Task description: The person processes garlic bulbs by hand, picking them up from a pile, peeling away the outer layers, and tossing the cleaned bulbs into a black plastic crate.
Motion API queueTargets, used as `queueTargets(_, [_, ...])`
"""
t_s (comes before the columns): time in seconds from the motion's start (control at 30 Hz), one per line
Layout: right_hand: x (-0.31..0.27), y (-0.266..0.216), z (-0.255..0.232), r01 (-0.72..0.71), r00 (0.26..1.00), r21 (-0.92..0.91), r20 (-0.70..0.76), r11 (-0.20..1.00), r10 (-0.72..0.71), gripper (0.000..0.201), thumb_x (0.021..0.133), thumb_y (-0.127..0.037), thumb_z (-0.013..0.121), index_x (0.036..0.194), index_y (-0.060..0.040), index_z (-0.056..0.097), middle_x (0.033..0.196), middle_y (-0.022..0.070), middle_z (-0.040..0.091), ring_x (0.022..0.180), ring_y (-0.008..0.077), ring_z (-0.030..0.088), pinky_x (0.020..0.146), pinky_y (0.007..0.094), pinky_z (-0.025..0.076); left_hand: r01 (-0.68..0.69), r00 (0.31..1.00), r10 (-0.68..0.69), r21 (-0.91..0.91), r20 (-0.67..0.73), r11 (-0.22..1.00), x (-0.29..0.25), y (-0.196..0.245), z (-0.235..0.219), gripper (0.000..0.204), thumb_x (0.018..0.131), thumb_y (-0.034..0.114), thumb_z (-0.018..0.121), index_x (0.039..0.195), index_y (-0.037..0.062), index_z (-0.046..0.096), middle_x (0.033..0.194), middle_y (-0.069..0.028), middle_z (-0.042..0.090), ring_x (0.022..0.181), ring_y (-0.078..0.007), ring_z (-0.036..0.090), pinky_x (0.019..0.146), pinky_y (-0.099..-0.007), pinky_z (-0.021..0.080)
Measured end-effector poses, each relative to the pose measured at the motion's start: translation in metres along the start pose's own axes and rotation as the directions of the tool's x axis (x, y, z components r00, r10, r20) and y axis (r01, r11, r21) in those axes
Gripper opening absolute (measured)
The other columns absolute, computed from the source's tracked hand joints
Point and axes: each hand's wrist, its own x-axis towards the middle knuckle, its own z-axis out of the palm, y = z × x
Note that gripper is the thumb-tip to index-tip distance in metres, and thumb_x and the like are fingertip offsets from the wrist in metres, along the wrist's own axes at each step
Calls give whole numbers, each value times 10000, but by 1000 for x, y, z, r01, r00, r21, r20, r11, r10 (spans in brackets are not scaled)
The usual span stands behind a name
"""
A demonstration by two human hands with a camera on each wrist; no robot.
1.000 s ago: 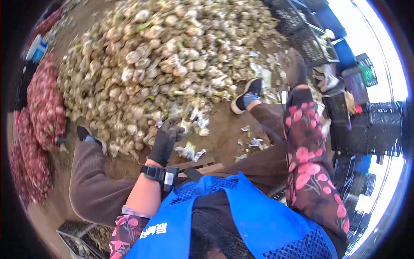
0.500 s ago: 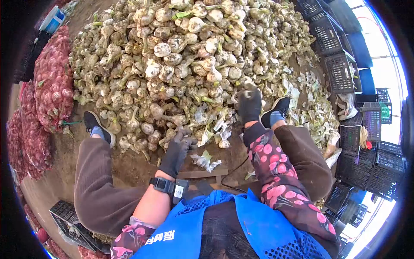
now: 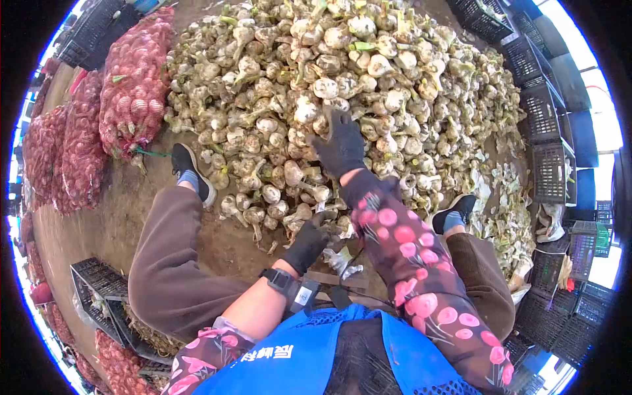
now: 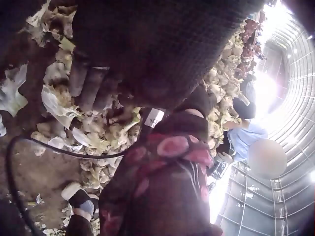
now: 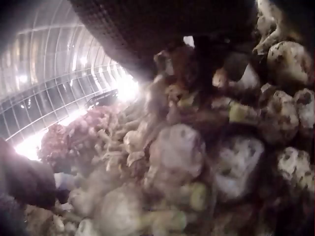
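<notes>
My right hand, in a dark glove, reaches onto the middle of a large heap of garlic bulbs. Its thumb stands apart from the fingers, and the fingertips are right at the dirty white bulbs. In the right wrist view, garlic bulbs with cut stems lie close below the dark palm. My left hand, also gloved, is low at the heap's near edge, with loosely bent fingers beside the nearest bulbs. In the left wrist view its dark fingers overlap garlic and loose skins, with nothing seen between them.
Red mesh sacks of garlic stand at the left. Black plastic crates line the right side, and another crate sits behind my left leg. Loose skins lie between my feet. Another person is near the heap.
My right hand has swung from the far right, near the crates, to the middle of the heap. The left hand stays near the heap's close edge. The head view has turned left.
</notes>
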Motion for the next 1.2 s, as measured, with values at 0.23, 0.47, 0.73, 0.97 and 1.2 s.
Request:
queueTargets(0.23, [-13,17,-47,-383,923,539,202,750,326,586,729,-267,740,1169,26,487,1017,122,607,909,159,575,781,285,474,-213,951,238,141,-197,967,-18,54,3,359,888,122,505,1234,28,499,973,-128,644,843,-129,608,694,-257,496])
queueTargets(0.47, [-117,-37,-123,-363,920,604,353,710,170,547,739,-189,753,1183,0,496,1087,93,587,950,145,566,824,280,463,-493,854,475,-37,-213,869,-36,79,10,435,925,366,541,1233,59,524,866,32,578,688,-31,516,556,-176,397])
queueTargets(0.73, [-163,-43,-141,-412,911,684,337,602,240,520,775,-214,671,1212,5,493,1032,58,579,904,128,559,814,275,461,-398,913,403,-78,68,914,-60,83,27,319,880,309,627,1028,31,576,728,11,569,575,-54,511,526,-216,423])
queueTargets(0.97, [-171,-67,-166,-208,978,563,134,800,160,526,766,-270,671,1184,8,515,1034,89,606,930,135,565,817,284,459,-435,897,440,-91,39,896,-68,83,43,310,898,249,616,1082,12,536,891,-53,618,712,-96,595,614,-239,499])
queueTargets(1.2, [-172,-44,-174,-113,984,554,-55,825,171,530,772,-327,656,1162,4,517,1013,103,595,906,198,576,843,324,450,-291,792,474,-443,386,848,-76,89,51,501,835,155,628,1279,22,437,1085,-72,601,998,-177,597,931,-344,463])
